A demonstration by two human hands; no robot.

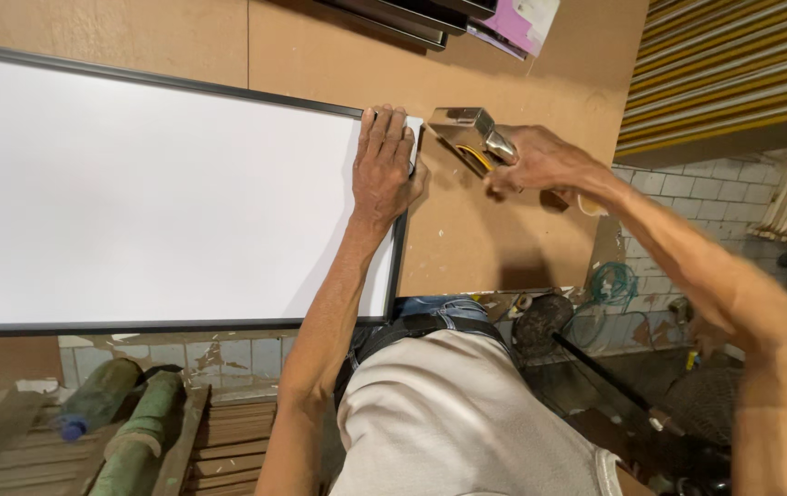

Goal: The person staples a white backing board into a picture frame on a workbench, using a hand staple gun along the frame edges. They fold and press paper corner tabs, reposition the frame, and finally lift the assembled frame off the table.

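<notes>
Left hand (384, 165) lies open, flat on the white framed board (154, 193) at its far right corner; right hand (540, 163) grips a metal hammer (465, 129). Short, square taps suit best.

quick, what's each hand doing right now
Left hand: open, pressed flat on the corner of the white framed board.
Right hand: closed around the metal tool beside that corner.
</notes>
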